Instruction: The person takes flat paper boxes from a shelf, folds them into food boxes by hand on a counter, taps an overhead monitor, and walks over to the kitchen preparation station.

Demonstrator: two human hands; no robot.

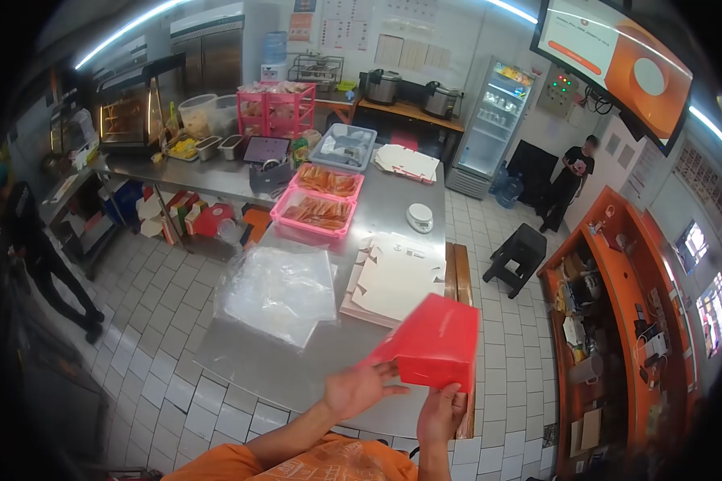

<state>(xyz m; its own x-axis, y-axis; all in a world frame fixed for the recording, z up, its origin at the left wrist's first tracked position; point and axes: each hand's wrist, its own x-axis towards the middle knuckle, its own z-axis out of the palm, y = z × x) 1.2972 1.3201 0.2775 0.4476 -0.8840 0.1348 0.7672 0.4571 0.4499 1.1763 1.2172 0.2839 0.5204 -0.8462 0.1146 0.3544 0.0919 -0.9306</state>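
A red folded carton (441,341) is held over the near end of the steel table (281,357). My right hand (441,413) pinches its lower right corner between thumb and fingers. At its lower left edge is my left hand (361,390), palm up with the fingers apart, the fingertips at the carton's edge. Just beyond the carton lies a stack of flat white cardboard blanks (397,276). Clear plastic bags (277,289) are spread to the left of that stack.
Pink trays of packaged food (317,210), a grey-blue bin (343,148), a white scale (419,216) and more blanks (407,163) stand farther up the table. A black stool (517,256) is at the right. One person (568,183) stands back right, another (44,248) at the left.
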